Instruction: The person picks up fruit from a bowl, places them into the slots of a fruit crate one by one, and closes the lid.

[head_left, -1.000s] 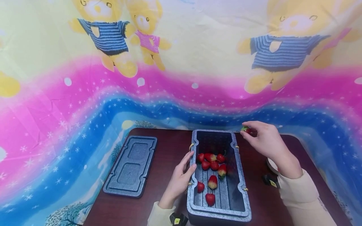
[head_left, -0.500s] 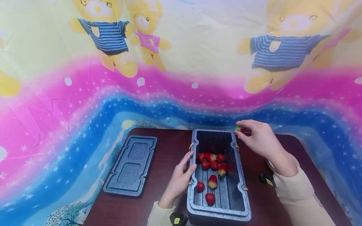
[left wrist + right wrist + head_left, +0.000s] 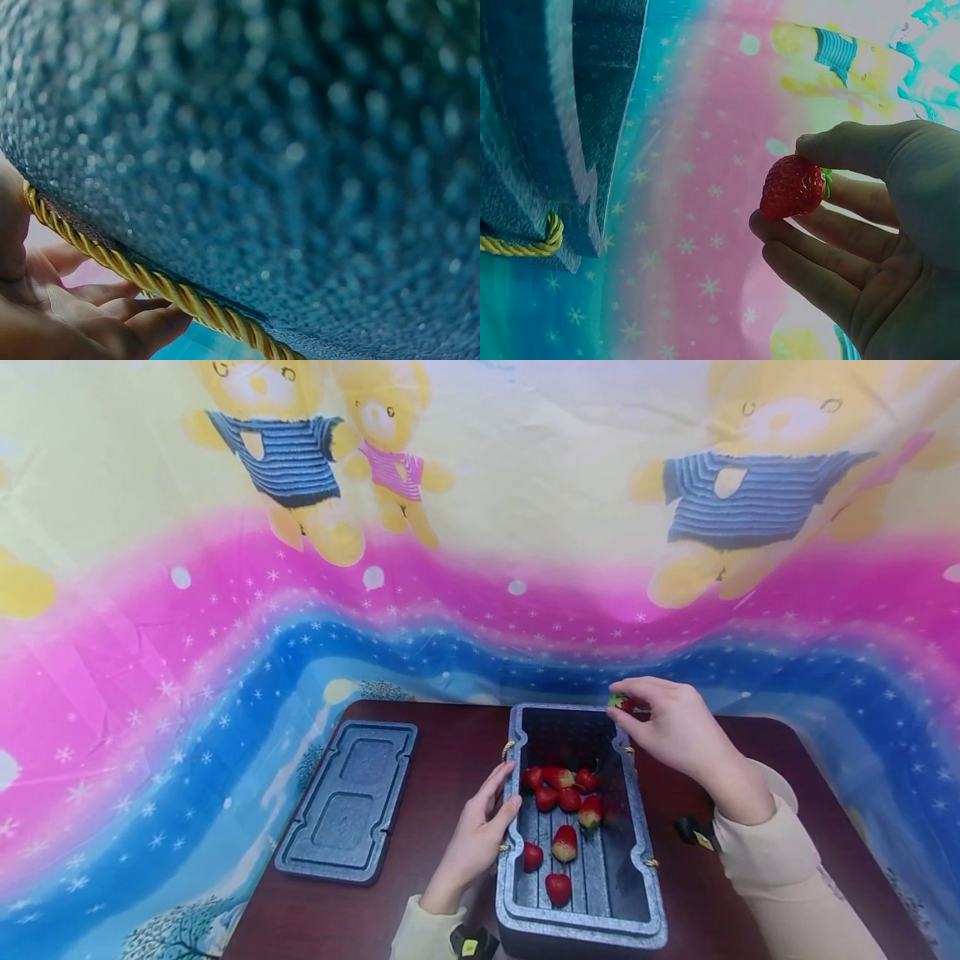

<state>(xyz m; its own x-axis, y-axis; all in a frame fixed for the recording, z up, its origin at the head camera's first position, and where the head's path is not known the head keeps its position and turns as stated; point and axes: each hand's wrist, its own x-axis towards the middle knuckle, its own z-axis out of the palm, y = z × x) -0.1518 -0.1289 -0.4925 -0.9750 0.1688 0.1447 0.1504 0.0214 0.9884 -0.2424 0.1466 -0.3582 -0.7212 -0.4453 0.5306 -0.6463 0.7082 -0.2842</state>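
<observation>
A long dark grey-blue box (image 3: 654, 910) stands lidless on the table, with several red strawberries (image 3: 558, 888) spread over its ribbed floor. My left hand (image 3: 472, 839) rests against the box's left side, its fingers near the top edge. In the left wrist view, a twisted gold rope handle (image 3: 161, 285) crosses in front of those fingers. Over the far right corner of the box, my right hand (image 3: 682, 727) pinches one strawberry (image 3: 795, 187) between thumb and fingertips. Its green leaves face the palm in the right wrist view.
The box's grey lid (image 3: 341, 802) lies flat on the brown table (image 3: 435, 760) to the left. Behind the right wrist shows the pale curved rim of a dish (image 3: 780, 783), mostly hidden. A printed bear cloth (image 3: 480, 568) hangs behind the table.
My right hand has moved left with the strawberry, from beyond the box's right edge to over its far right corner. My left hand and the box have stayed put.
</observation>
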